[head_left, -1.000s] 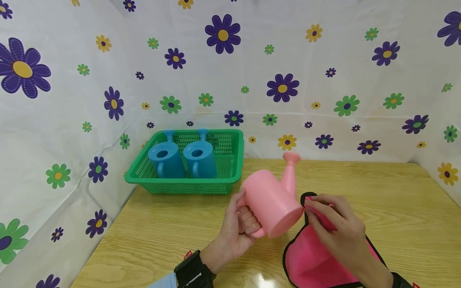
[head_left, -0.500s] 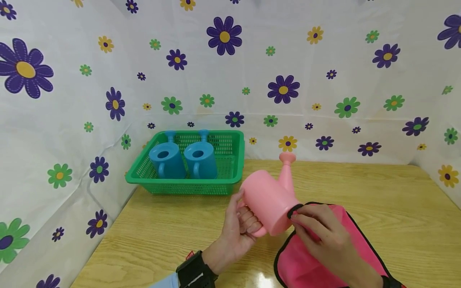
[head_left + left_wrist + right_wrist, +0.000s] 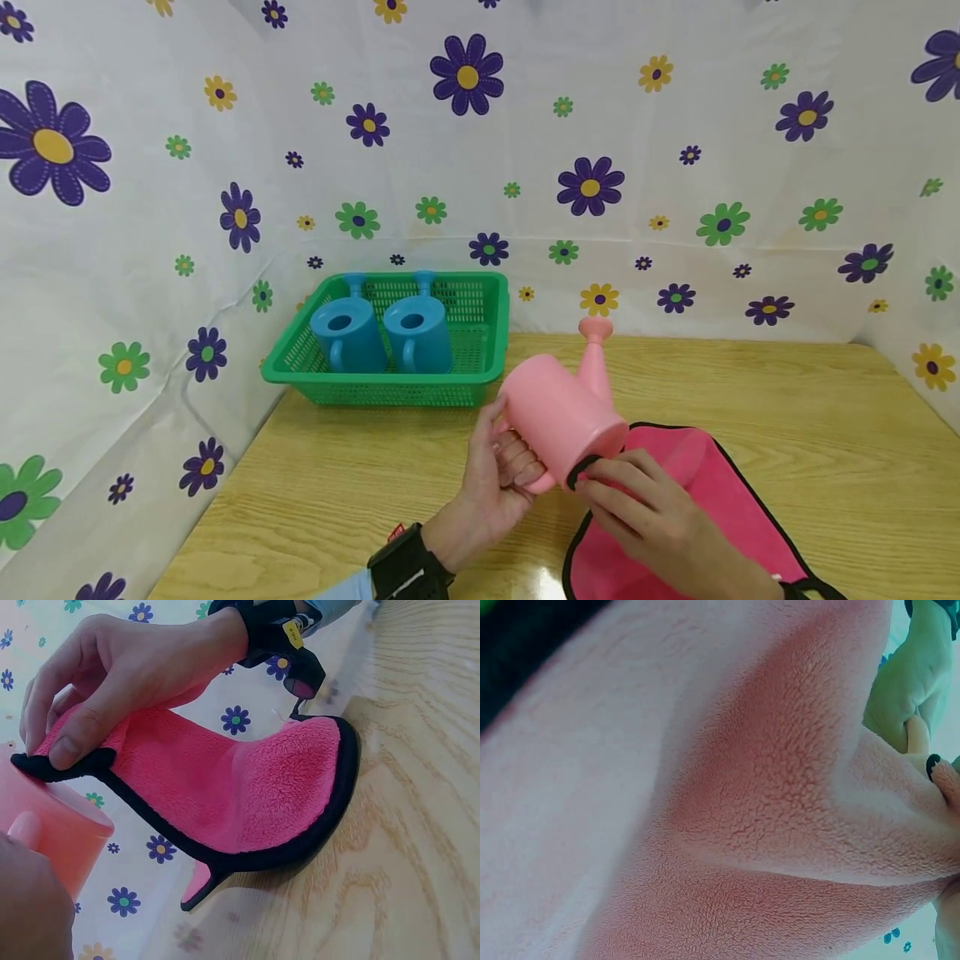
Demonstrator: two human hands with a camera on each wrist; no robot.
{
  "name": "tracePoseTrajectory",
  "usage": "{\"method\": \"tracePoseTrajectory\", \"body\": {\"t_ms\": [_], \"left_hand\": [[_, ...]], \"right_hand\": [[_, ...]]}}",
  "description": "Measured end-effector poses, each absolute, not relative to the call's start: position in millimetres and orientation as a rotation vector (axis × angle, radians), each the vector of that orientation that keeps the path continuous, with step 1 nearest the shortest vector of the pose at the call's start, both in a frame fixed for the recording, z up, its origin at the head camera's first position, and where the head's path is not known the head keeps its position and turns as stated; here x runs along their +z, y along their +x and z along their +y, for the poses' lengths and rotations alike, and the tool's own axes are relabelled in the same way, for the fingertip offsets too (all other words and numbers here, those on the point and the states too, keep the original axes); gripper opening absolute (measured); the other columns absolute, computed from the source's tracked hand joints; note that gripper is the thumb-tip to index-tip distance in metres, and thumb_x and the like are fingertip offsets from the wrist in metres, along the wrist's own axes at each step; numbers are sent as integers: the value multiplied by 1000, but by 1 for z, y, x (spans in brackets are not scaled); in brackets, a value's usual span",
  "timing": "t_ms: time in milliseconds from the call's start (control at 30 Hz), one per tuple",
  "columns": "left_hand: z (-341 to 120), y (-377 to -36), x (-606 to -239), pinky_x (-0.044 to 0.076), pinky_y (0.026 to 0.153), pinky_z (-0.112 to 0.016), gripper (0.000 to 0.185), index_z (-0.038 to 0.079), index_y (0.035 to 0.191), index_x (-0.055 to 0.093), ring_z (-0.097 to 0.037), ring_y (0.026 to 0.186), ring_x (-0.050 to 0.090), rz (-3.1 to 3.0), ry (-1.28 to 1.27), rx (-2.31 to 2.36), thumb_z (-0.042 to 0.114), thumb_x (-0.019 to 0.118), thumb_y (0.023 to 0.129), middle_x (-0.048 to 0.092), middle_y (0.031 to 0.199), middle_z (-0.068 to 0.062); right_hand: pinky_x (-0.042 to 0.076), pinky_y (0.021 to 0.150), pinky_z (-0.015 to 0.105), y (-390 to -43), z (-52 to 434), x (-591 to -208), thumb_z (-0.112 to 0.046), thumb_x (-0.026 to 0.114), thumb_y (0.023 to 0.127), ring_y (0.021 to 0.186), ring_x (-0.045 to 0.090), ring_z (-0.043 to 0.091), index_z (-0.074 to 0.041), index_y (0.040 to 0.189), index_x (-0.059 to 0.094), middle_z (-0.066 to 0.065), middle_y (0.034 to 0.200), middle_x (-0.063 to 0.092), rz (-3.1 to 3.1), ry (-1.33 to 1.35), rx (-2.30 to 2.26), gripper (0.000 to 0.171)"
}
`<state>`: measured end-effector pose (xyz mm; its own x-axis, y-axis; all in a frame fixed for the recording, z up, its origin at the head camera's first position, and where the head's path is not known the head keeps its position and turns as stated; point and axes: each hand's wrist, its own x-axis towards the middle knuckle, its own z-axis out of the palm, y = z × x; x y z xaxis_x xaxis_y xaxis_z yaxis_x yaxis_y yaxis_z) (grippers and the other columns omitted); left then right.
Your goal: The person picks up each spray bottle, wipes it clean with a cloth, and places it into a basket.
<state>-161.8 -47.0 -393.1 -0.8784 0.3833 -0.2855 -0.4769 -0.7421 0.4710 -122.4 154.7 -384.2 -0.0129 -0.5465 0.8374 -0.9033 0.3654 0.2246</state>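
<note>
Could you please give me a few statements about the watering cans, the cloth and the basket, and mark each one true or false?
1. The left hand grips the pink plastic watering can by its handle. True.
2. The right hand pinches the pink fleece cloth with black trim against the can's base edge. True.
3. The green plastic mesh basket holds three blue plastic watering cans. False: it holds two, side by side.
4. The pink can stands upright on the wooden table. False: it is held tilted above the table, spout pointing up and away.
5. The cloth lies inside the basket. False: it lies partly on the table by the right hand.
</note>
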Motion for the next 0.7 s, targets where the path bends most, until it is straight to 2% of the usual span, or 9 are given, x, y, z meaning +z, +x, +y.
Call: {"method": "tracePoseTrajectory", "body": {"t_ms": [333, 700], "left_hand": [[-48, -162, -392, 8, 55, -20, 62, 21, 54, 20, -3, 39, 25, 718, -200, 2571, 50, 51, 100, 23, 46, 11], [-49, -161, -390, 9, 56, -21, 62, 20, 56, 20, -4, 40, 25, 692, -230, 2571, 51, 52, 99, 20, 49, 10]], "right_hand": [[49, 87, 31, -121, 159, -398, -13, 42, 110, 104, 61, 23, -2, 108, 72, 10, 110, 71, -1753, 1322, 331, 32], [49, 81, 27, -123, 157, -392, -14, 47, 108, 90, 61, 25, 0, 104, 72, 12, 106, 71, -1730, 1291, 439, 28]]}}
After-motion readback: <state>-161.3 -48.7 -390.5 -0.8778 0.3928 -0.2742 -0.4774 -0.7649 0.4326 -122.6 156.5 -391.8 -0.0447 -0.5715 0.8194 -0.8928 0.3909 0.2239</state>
